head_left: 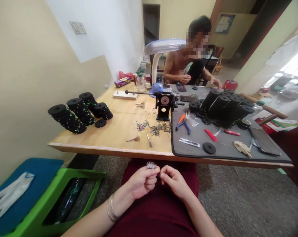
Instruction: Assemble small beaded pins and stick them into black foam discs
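Note:
My left hand (145, 179) is closed over my lap, below the table's front edge. Between its thumb and fingers it grips a small bundle of thin, greyish bristle-like pieces (151, 165). Close beside it, my right hand (173, 181) is pinched shut near the left fingertips; what it pinches, if anything, is too small to tell. On the wood in front lie two small bristle bunches, one with an orange part (133, 139) and one paler (149, 141). Behind them are a pile of coloured beads (142, 125) and a pile of small metallic pieces (159, 129).
A black cranked device with a dial (164, 104) stands mid-table. Stacked black foam spools (77, 113) stand at left, more (223, 105) at right. Pliers (183, 125), thread snips (189, 142) and a foam disc (209, 147) lie on the grey mat (188, 152). Another person (176, 65) sits opposite.

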A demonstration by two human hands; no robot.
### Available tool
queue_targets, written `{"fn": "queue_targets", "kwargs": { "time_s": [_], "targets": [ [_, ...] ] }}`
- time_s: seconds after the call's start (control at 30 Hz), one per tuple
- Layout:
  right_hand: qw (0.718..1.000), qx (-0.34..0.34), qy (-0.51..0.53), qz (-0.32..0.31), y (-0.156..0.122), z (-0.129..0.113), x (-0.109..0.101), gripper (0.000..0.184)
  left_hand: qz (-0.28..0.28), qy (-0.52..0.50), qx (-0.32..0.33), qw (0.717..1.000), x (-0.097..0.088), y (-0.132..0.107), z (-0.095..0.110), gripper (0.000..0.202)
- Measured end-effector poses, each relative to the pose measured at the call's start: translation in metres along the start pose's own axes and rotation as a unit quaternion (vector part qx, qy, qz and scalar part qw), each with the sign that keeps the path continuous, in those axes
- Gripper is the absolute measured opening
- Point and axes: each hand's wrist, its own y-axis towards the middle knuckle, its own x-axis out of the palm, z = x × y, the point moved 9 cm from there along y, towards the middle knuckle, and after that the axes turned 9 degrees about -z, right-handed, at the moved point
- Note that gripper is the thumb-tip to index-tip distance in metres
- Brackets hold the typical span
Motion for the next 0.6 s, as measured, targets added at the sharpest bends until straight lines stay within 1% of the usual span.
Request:
{"fn": "queue_targets", "kwargs": {
  "time_s": [0.13, 0.3, 0.43, 0.53, 0.6],
  "targets": [
    [1.0, -0.024, -0.017, 0.001, 0.0, 0.002, -0.002, 0.028, -0.018, -0.07, 0.003, 0.997, 0.013, -0.004, 0.004, 0.031],
    [0.999, -0.037, -0.023, 0.01, 0.001, -0.001, -0.005, 0.031, -0.035, -0.093, 0.017, 0.995, 0.028, -0.009, 0.011, 0.027],
    [0.999, -0.03, 0.013, 0.012, 0.0, 0.0, -0.004, 0.03, -0.028, -0.061, 0.013, 0.998, 0.031, -0.006, 0.012, 0.029],
    [0.998, -0.015, 0.061, -0.007, 0.0, 0.002, 0.003, 0.03, -0.011, -0.005, 0.029, 1.0, 0.028, -0.004, 0.018, 0.036],
    [0.994, -0.012, 0.106, -0.018, 0.001, 0.002, 0.008, 0.035, 0.003, 0.044, 0.046, 0.998, 0.025, -0.003, 0.025, 0.037]
  ]
}}
